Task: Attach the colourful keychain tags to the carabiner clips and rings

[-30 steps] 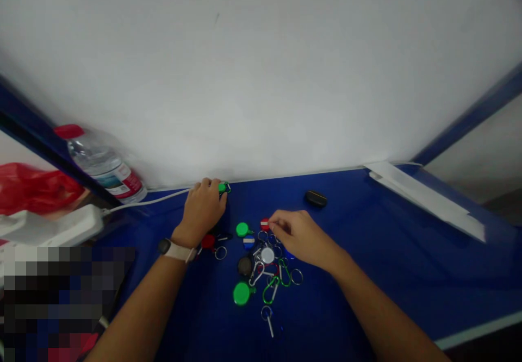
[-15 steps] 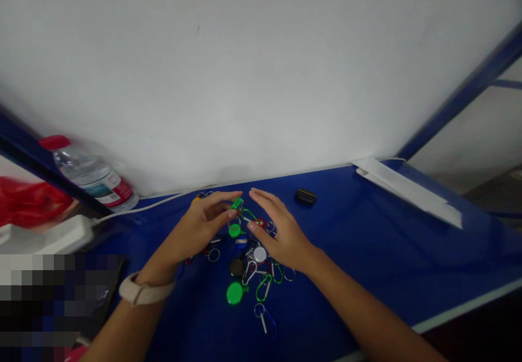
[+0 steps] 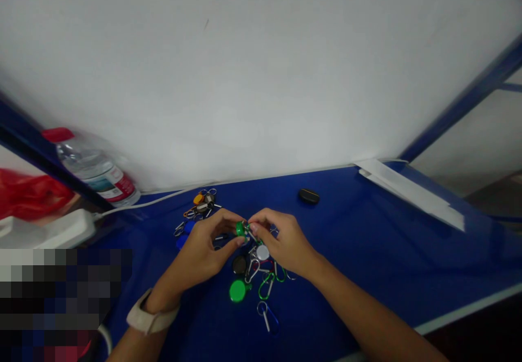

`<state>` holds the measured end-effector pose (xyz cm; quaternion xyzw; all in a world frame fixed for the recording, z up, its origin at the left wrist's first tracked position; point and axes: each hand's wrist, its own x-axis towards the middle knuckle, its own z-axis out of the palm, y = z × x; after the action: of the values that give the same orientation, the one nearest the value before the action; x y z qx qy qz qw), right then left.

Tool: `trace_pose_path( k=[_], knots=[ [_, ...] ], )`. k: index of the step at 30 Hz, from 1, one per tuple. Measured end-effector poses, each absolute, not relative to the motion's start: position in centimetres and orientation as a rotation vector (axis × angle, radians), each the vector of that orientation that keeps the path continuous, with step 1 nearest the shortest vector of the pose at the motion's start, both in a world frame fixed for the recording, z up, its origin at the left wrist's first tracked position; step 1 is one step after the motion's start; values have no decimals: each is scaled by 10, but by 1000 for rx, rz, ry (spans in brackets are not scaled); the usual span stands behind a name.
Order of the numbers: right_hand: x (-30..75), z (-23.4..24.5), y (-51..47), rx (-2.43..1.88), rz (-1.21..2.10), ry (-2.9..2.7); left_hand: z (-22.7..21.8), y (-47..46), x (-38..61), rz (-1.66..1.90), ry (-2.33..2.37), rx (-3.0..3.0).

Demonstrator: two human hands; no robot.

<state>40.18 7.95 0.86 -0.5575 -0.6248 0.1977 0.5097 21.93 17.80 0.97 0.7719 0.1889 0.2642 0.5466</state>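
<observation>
In the head view, the left hand (image 3: 199,250) holds a bright green round plastic reel (image 3: 240,229) between thumb and fingers, above the middle of the blue table (image 3: 354,258). The right hand (image 3: 290,242) meets it with thumb and forefinger pinched narrowly at the reel's metal end; exactly what they grip is too small to tell. The handling looks part-way: this one reel is in hand, its fitting apparently being worked on, and whether that is finished cannot be seen. Towards the table's back edge, left of centre, an orange plastic tag (image 3: 198,199) lies grouped with dark pieces and metal rings. Nearer the front edge, a flat green plastic disc (image 3: 237,291), a black round reel (image 3: 240,265), a white round reel (image 3: 262,252) and a blue metal carabiner with a silver gate (image 3: 266,319) lie out, untouched, so much seems left.
</observation>
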Motion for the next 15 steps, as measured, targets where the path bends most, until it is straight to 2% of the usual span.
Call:
trace_pose_path(
  k=[6, 12, 15],
  knots=[
    [411, 5, 78, -1408, 421, -1659, 21, 186, 207, 1056, 497, 1548],
    [423, 11, 76, -1687, 247, -1999, 21, 186, 201, 1020, 493, 1499],
    [417, 15, 74, -1574, 292, -1899, 21, 180, 206, 980, 458, 1488]
  ],
)
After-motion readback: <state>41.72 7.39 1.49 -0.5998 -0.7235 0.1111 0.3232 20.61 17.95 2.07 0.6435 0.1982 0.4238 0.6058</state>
